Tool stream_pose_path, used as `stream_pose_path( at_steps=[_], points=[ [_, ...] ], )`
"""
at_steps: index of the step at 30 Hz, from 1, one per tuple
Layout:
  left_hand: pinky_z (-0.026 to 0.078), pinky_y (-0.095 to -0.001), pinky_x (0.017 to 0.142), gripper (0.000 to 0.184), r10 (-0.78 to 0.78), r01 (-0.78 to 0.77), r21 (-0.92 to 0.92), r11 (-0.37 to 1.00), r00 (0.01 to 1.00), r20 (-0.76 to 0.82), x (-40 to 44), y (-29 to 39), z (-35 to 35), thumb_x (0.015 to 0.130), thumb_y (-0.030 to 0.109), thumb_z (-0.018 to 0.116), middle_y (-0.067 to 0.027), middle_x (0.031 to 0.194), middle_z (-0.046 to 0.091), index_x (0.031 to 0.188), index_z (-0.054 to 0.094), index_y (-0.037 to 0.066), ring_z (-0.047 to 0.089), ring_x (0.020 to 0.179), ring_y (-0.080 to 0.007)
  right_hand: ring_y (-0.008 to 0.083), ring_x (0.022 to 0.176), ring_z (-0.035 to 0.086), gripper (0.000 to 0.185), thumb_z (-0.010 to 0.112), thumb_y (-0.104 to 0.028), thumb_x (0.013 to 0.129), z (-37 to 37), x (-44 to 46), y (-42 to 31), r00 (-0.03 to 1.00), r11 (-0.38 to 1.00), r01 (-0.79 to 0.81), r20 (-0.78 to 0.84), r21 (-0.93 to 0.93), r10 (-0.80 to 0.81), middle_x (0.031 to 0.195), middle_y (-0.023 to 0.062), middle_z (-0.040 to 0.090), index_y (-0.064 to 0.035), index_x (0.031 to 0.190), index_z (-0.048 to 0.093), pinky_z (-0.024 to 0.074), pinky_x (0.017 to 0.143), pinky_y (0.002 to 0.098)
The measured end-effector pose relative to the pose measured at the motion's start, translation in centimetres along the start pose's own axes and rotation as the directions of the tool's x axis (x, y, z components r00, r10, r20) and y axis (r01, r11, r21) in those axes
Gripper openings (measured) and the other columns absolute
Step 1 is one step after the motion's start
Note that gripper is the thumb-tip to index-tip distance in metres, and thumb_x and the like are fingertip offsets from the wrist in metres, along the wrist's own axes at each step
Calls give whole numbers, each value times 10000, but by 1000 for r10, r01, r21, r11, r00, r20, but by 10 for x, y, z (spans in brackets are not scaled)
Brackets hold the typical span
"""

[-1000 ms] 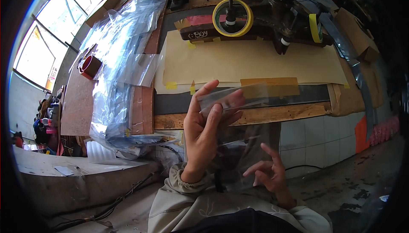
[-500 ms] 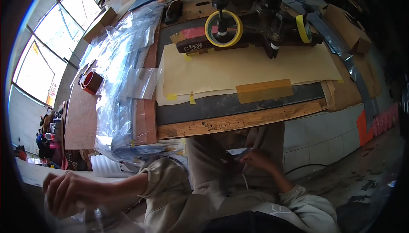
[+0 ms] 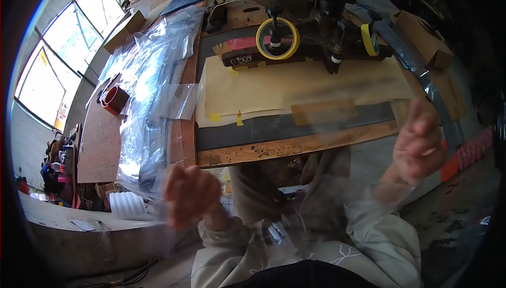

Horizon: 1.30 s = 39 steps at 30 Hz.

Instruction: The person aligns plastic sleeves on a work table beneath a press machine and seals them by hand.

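My left hand (image 3: 192, 196) is raised in front of the table's near edge, blurred, fingers curled on thin clear plastic film (image 3: 337, 190). The see-through film spreads between my forearms and crosses in front of my right wrist; its outline is faint. My right hand (image 3: 419, 143) is up by the table's right front corner, one finger pointing upward and the others bent. Motion smears it, so its grip is unclear. Beyond my hands lies a cream sheet (image 3: 253, 93) on a dark board, with a translucent amber strip (image 3: 324, 113) along its front edge.
A dark clamping bar (image 3: 311, 56) of a machine crosses the sheet's back, with yellow tape rolls (image 3: 295, 37) hung on its knobs. Clear plastic sheets (image 3: 142, 124) and a brown tape roll (image 3: 114, 100) lie at left. A cardboard box (image 3: 424, 37) is at right.
My left hand has moved right and up from the lower left, bringing the film along. My right hand has risen from my lap to the table's right corner.
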<state>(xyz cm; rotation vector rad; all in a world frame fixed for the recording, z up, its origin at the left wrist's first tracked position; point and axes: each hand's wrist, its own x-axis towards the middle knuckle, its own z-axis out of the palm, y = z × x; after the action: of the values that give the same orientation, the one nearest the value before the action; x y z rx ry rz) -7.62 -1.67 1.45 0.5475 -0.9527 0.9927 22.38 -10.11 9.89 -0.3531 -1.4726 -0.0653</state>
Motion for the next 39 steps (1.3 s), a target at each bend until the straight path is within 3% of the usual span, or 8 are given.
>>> stream_pose_path(
  at_steps=[2,5,8,12,18,21,25,39],
  points=[
    [550,-289,573,107,-184,187,58,981,982,-50,-32,-13,-27,958,139,554,-67,817,738,1031,553,61,680,582,-183,200,962,649,175,681,-177,901,-12,0,3,998,996,59,-40,61,-57,881,43,710,-151,729,693,524,968,378],
    [459,-482,993,114,-367,341,-200,919,923,-116,-44,-45,-36,882,144,624,-254,1133,658,930,570,55,667,1042,-309,207,957,644,185,705,-120,870,-16,-25,-8,998,999,-52,-21,0,52,858,45,713,-134,686,687,486,1038,413],
    [232,-578,1144,110,-409,438,-59,897,772,-488,-70,-41,-28,879,151,631,-330,1438,399,855,572,62,335,1410,-412,214,896,657,151,730,-35,800,-9,-55,-18,957,942,-271,52,-198,286,836,52,724,-94,665,696,478,1039,410],
    [179,-624,1147,120,-343,432,-8,902,703,-624,-80,-38,-21,873,156,639,-319,1548,217,829,571,68,51,1495,-415,219,905,665,136,735,55,709,-2,-106,-27,774,776,-609,90,-164,627,850,63,736,-79,729,734,467,1035,416],
    [288,-516,1140,92,-315,564,124,816,615,-723,-90,-38,-19,874,125,596,-288,1453,402,841,588,40,335,1412,-382,226,947,673,204,712,84,700,11,-135,-41,699,699,-687,80,-200,710,869,53,738,-97,788,750,457,1039,431],
    [399,-467,1064,95,-389,736,614,287,675,-628,-77,-23,-19,824,77,574,-255,1323,536,858,620,2,499,1275,-345,227,951,674,193,711,62,722,10,-137,-40,737,720,-625,76,-300,672,874,47,738,-106,807,755,455,1044,432],
    [496,-419,935,209,-493,417,837,-355,677,-546,-26,-13,0,745,14,573,-155,1179,632,931,669,24,612,1113,-316,227,964,672,157,712,19,752,4,-140,-32,747,713,-557,118,-425,654,886,39,740,-110,828,760,451,1057,435],
    [394,-454,979,305,-158,50,388,-920,861,-484,27,-108,-87,874,197,603,-122,1261,552,1150,569,69,522,1188,-289,237,927,687,341,544,115,671,-10,-89,0,641,693,-471,329,-546,694,976,83,737,-80,865,747,502,868,380]
  ],
)
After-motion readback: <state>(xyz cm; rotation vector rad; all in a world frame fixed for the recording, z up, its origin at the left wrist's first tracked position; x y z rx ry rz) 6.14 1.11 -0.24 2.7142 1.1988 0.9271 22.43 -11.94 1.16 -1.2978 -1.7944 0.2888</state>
